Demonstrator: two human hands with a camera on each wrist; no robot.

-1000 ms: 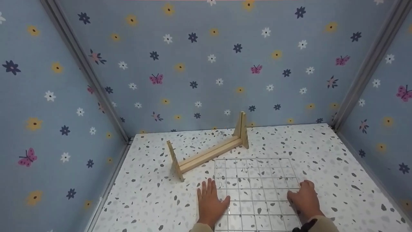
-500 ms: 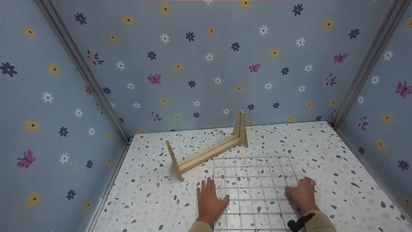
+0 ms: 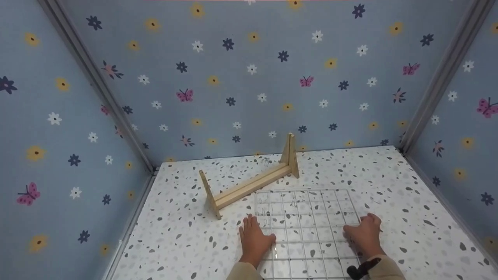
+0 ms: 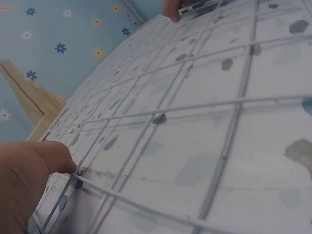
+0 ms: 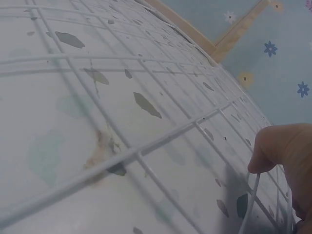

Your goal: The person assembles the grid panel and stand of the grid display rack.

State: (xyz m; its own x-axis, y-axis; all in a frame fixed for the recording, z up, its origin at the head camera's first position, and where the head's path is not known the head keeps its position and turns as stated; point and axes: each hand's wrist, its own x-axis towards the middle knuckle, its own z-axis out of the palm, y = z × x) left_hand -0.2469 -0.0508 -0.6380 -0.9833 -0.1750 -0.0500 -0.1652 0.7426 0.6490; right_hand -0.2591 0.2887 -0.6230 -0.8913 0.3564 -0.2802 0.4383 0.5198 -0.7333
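A white wire grid panel (image 3: 303, 227) lies low over the speckled tabletop, its front part cut off by the frame's bottom edge. On its left edge is my left hand (image 3: 255, 241), thumb on the wire and fingers along the outer side. The left wrist view shows the thumb (image 4: 61, 158) against an edge wire; the other fingers are hidden there. My right hand (image 3: 365, 235) grips the opposite edge with fingers bent outside it. In the right wrist view its thumb (image 5: 265, 151) presses on a wire.
A wooden stand (image 3: 253, 184), a bar between two upright end pieces, sits behind the panel to the left. Flower-patterned walls (image 3: 249, 77) enclose the speckled tabletop (image 3: 175, 241) at the back and sides. A black strap (image 3: 363, 269) circles the right wrist.
The panel's left edge has shifted slightly left. My left hand's fingers have drawn in and look more bent. My right hand moved a little left and then stayed put.
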